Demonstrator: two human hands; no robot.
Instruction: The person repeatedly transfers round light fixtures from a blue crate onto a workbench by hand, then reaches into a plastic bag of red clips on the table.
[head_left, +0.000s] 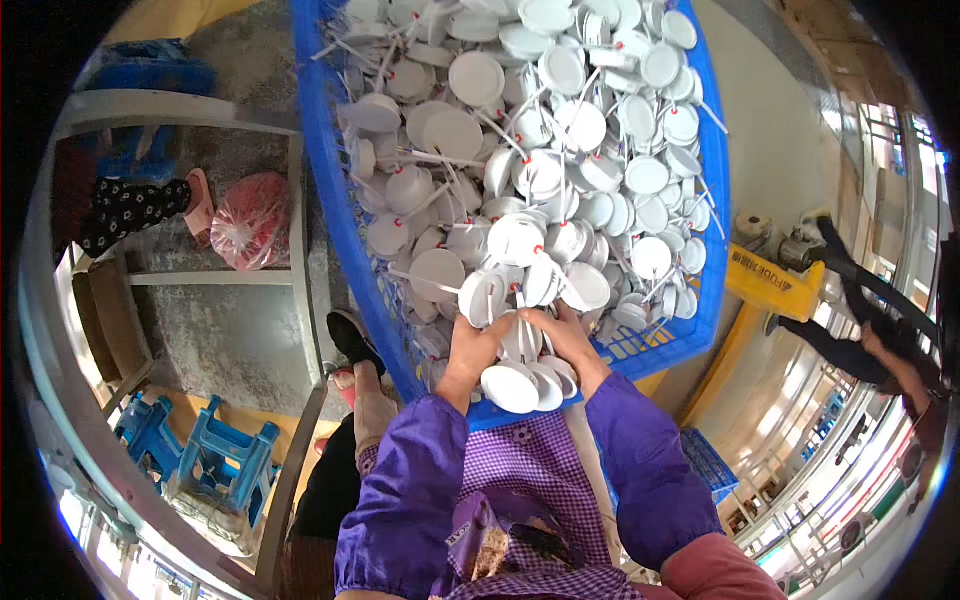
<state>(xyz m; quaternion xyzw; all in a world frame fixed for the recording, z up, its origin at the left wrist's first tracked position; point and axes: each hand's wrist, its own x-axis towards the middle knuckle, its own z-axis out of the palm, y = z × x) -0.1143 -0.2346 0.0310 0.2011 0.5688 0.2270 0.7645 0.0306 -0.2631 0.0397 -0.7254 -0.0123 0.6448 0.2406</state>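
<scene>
Floor (220,335), blue crate (330,160), white discs (583,126) (around left grip (472,350))

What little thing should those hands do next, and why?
Maybe draw the left hand and right hand slightly closer around the white discs between them, before lifting. Several discs bunch there by the near edge of the blue crate, and thin white stems in the crate poke out in many directions, so one might slip or snag.

Smooth plastic discs (478,78), plastic crate (337,200), cloth sleeves (405,485)
</scene>
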